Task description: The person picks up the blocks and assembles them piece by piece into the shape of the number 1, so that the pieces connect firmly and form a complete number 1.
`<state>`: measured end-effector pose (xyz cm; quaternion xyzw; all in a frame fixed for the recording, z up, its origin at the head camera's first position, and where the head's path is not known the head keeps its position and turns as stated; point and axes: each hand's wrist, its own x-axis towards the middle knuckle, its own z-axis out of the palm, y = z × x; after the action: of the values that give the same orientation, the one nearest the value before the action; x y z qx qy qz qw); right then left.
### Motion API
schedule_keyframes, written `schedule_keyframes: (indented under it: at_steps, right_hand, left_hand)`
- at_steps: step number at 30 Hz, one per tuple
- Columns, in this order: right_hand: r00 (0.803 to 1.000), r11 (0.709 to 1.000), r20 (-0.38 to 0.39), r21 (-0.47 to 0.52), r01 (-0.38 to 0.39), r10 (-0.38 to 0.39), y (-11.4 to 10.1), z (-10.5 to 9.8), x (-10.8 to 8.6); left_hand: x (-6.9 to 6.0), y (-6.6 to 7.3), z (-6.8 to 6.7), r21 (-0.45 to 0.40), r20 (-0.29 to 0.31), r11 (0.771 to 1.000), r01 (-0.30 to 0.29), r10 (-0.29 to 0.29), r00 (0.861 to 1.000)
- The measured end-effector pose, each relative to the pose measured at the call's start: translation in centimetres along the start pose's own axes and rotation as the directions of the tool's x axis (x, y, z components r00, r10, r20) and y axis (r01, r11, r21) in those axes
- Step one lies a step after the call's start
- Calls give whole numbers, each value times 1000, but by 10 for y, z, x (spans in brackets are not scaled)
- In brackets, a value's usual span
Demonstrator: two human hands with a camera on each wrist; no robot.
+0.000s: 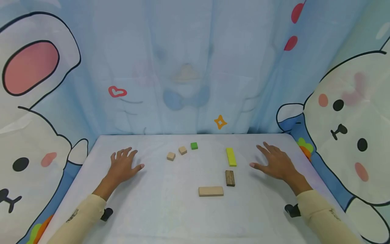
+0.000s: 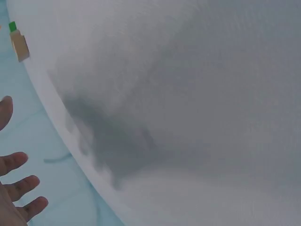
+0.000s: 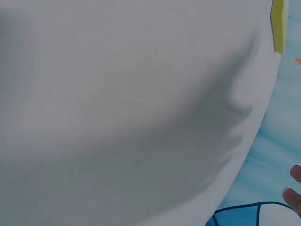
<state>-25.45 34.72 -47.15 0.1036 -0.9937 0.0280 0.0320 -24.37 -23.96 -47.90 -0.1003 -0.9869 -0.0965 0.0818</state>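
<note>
In the head view my left hand [image 1: 123,166] hovers over the left side of the table with fingers spread, holding nothing. Opposite it, my right hand [image 1: 275,162] is spread over the right side, also holding nothing. Between them lie two small plain wooden cubes, one [image 1: 171,156] nearer the left hand and one [image 1: 182,150] behind it. A green cube [image 1: 194,145] sits just right of these. Nearest the right hand is a yellow block [image 1: 231,157]; below it lie a dark brown block [image 1: 230,178] and a plain wooden block [image 1: 211,191].
A white cloth covers the table [image 1: 146,210]. Behind it hangs a light blue curtain [image 1: 189,51] printed with cartoon animals, which also rises along both sides. A black wrist mount [image 1: 106,214] shows under the left sleeve, another [image 1: 293,210] by the right sleeve.
</note>
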Motion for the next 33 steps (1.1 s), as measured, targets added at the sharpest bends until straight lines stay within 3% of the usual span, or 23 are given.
schedule_keyframes:
  at_steps: [7,13,26,33]
  right_hand:
    - [999,998,15,53,27,-28,-19,-9,-3]
    - [998,998,53,63,28,-32,-34,-17,-7]
    - [993,990,23,78,115,-117,-47,-15,-7]
    - [989,986,46,97,137,-142,-56,-14,-8]
  left_hand:
    - [-1,18,-1,25,-72,1000,9,-7,997]
    - [-4,33,-3,-7,-120,1000,-6,5,993]
    - [-16,77,7,-84,-89,991,-102,94,992]
    - [-21,93,12,-187,-44,975,-117,111,993]
